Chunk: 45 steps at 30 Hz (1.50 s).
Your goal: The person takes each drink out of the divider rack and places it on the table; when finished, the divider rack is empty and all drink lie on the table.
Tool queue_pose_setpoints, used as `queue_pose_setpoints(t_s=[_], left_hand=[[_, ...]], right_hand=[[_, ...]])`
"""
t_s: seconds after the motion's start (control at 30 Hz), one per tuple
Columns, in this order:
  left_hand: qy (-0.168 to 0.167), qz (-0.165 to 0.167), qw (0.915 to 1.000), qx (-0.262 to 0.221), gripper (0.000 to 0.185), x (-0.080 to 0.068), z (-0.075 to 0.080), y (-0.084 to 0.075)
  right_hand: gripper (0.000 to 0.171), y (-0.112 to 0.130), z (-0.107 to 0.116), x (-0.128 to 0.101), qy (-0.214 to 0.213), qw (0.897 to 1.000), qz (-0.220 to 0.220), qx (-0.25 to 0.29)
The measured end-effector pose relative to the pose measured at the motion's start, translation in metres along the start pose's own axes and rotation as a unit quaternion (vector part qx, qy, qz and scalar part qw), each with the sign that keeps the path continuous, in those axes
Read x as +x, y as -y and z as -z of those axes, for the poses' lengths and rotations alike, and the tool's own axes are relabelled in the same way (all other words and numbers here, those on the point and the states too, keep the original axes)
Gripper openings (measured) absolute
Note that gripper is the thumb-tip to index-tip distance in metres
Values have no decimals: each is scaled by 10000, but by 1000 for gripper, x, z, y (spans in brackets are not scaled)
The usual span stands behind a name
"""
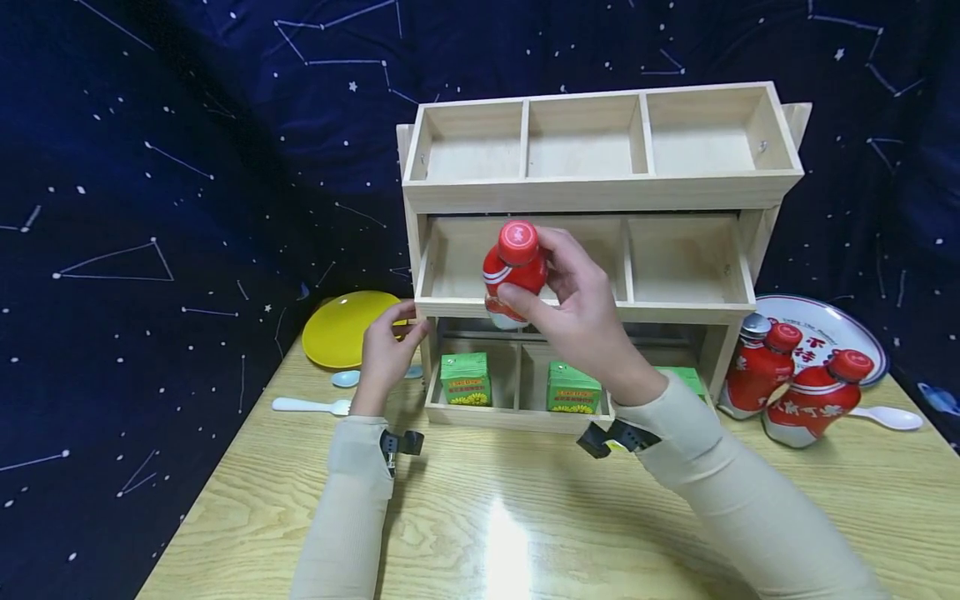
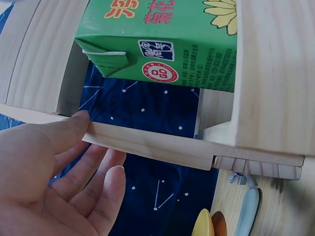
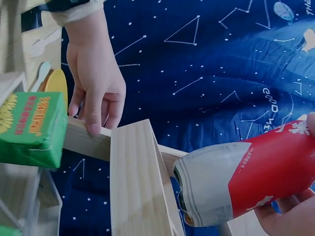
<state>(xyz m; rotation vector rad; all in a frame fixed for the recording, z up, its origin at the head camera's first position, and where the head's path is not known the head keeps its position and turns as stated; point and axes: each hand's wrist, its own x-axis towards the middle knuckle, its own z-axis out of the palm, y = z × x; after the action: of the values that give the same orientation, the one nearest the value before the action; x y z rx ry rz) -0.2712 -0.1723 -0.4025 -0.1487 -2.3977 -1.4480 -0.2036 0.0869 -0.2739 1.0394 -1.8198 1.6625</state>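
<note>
My right hand grips a red plastic bottle with a red cap and a white lower part. It holds the bottle in front of the middle tier of a wooden shelf rack, toward the left. In the right wrist view the bottle lies across the picture, its base near the edge of a wooden board. My left hand holds the rack's left side post, thumb on one face and fingers round the other. The left wrist view shows this hand below a green drink carton.
Green cartons stand in the bottom tier. Two red bottles, a metal-capped shaker, a patterned plate and a white spoon are at the right. A yellow plate and pale cutlery lie at the left.
</note>
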Motion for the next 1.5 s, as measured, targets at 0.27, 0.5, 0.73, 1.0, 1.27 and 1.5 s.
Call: queue_pose_setpoints(t_s=[0.27,0.5,0.73,1.0,1.27,1.5], left_hand=[[-24,-13,10000,-34,36,1,-1,-2],[8,30,9999,-130,37,-1,0,-2],[-6,77,10000,-59,37,-2,0,1],[-17,-37,10000,-48,37,0,-1,2],[-22,-20,9999,-127,37,0,-1,0],[-21,14,10000,-45,37,0,-2,1]], right_hand=[[57,16,36,-43,-160,9989,-439,-7],[58,25,72,-89,-645,9945,-809,-183],[57,32,111,-134,-1353,9815,-1319,-302],[52,37,160,-190,-2938,9298,-2008,-943],[45,-1,242,-248,-4030,8527,-2253,-2446],[49,-75,348,-313,-3687,8174,-2606,-3579]])
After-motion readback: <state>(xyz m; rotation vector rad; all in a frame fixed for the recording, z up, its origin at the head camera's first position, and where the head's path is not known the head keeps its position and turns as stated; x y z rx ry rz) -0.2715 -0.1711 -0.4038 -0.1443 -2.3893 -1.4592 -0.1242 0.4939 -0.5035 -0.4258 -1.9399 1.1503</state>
